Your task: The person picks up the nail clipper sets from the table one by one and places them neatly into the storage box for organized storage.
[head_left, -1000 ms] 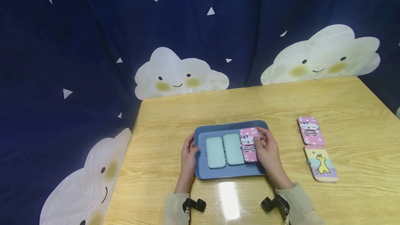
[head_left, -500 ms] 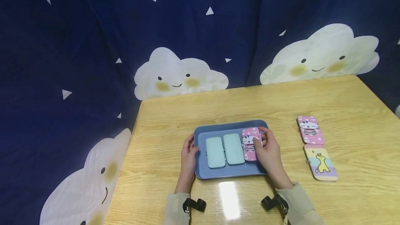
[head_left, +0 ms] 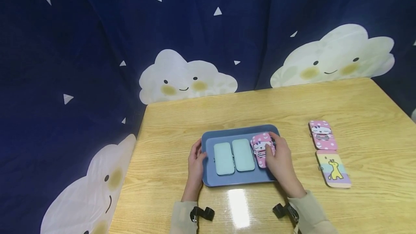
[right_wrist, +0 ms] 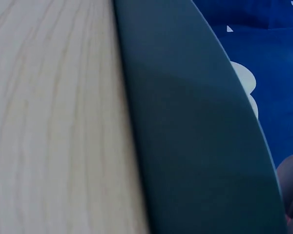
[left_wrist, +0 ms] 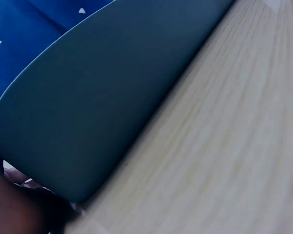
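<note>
In the head view, a blue tray (head_left: 224,182) sits on the table, with two mint-green cases (head_left: 224,159) lying side by side in its left and middle parts. My right hand (head_left: 280,158) pinches a pink cat-print case (head_left: 261,143) at the tray's right end, thumb on top and fingers at its far right edge. That case is turned slightly askew, and the hand covers its lower right part. At the tray's left end, my left hand (head_left: 196,160) grips the rim with the thumb over it. Both wrist views mostly show the tray's outer wall (left_wrist: 97,92).
Right of the tray, another pink cat-print case (head_left: 323,135) lies on the wooden table (head_left: 169,125), just beyond a giraffe-print case (head_left: 333,169). A dark blue curtain (head_left: 195,28) with cloud prints hangs behind the table and along its left side.
The pink case in my right hand has shifted right, away from the middle mint case, and turned askew. My left hand and the tray have stayed in place.
</note>
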Available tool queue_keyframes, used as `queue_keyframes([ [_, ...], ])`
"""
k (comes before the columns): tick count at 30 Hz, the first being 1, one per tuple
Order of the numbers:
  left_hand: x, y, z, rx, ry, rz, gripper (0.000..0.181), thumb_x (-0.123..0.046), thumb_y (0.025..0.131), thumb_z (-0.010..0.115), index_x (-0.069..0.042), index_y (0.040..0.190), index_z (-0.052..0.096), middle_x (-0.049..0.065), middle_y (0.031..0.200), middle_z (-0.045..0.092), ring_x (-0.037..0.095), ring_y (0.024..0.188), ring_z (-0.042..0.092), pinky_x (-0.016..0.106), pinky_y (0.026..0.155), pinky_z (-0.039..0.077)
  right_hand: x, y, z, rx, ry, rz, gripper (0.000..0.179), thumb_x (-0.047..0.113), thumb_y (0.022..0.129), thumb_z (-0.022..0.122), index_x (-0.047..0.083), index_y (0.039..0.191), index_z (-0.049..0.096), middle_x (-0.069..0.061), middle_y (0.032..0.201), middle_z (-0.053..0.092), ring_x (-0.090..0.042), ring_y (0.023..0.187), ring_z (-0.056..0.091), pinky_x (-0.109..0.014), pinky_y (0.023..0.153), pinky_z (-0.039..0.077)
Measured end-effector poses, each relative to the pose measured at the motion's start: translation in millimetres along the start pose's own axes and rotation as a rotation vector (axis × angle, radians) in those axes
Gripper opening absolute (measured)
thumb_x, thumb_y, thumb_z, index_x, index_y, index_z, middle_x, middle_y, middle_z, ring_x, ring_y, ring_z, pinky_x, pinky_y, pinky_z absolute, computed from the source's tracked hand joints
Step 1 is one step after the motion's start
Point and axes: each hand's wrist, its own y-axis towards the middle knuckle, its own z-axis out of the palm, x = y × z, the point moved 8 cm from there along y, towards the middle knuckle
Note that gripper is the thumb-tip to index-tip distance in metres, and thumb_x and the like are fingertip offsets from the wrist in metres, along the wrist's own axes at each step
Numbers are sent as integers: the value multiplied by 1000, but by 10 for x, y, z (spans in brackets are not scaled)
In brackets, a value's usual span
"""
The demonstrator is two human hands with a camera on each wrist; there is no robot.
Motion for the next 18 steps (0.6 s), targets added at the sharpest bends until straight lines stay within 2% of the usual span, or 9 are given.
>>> queue_keyframes([
  [6, -14, 3, 3, -4, -7, 10, 55, 3, 92, 47, -5, 147, 45, 15, 148, 46, 27, 141, 38, 45, 115, 27, 36, -20, -5, -22, -7, -26, 46, -5, 92, 55, -12, 136, 47, -35, 134, 50, -49, 128, 44, -61, 107, 32],
  [18, -4, -6, 7, 13, 3, 11, 55, 2, 94, 46, -7, 148, 43, 13, 149, 44, 27, 142, 36, 46, 114, 28, 16, -20, -17, -34, -15, 3, 45, -2, 93, 55, -12, 135, 48, -34, 130, 51, -48, 125, 46, -61, 105, 34],
])
